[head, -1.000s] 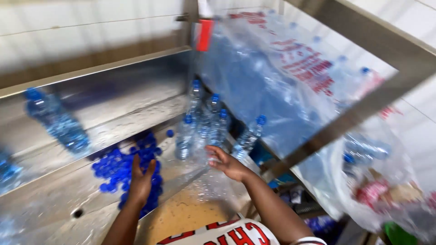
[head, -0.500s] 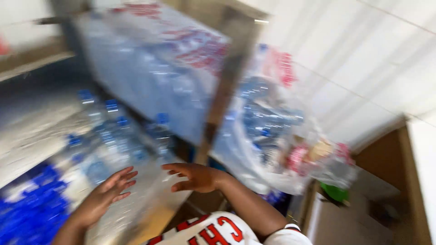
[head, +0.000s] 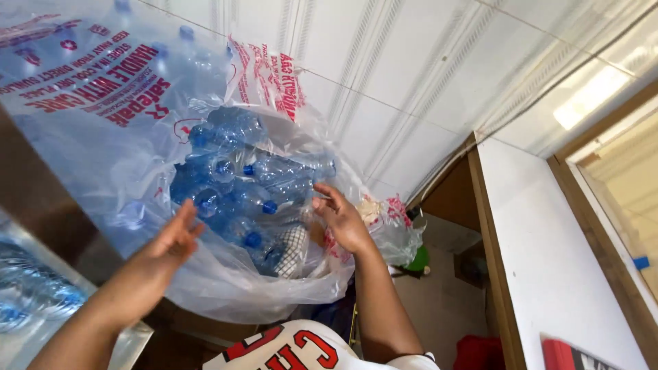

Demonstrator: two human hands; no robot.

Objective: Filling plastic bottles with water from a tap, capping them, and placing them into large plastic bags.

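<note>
Shirt: a white shirt (head: 295, 349) with red letters fills the bottom edge, nearest the camera.
Left hand: the left hand (head: 168, 243) is raised flat against the near wall of the clear plastic bag (head: 226, 288), its fingers (head: 184, 218) straight and close together, gripping nothing.
Right hand: the right hand (head: 343, 223) is at the bag's open mouth on the other side, fingers (head: 327, 200) loosely spread and slightly curled; whether they touch the plastic cannot be told.
Bag: it sits between the two hands, bulging and open at the top, with red print on its rim.
Bottles: clear plastic bottles (head: 240, 199) with blue caps lie heaped inside the bag, pointing different ways.
Metal tray: at lower left, a shiny metal tray (head: 130, 339) holds more bottles (head: 31, 294).
Second bag: a larger printed plastic bag (head: 89, 89) lies beyond at upper left, bottles dimly visible inside.
Background: white panelled wall (head: 411, 82) and a wooden door frame (head: 493, 260) stand behind.
</note>
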